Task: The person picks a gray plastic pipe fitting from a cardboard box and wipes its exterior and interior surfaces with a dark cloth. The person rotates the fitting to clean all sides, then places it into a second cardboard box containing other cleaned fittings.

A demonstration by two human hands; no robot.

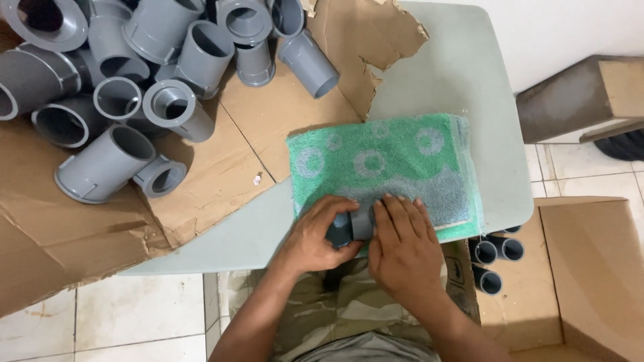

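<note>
A folded green towel point(382, 161) with pale ring patterns lies on the grey table point(469, 87). At the towel's near edge my left hand point(315, 234) grips a small grey pipe fitting point(349, 228). My right hand point(402, 241) lies over the fitting's right end, fingers together and pressed onto it and the towel. Most of the fitting is hidden under both hands.
A heap of larger grey pipe fittings point(134, 80) sits on torn brown cardboard point(268, 121) at the far left. An open cardboard box point(577, 268) on the floor at right holds several grey fittings point(493, 258). A brown stool or bench point(583, 100) stands at the far right.
</note>
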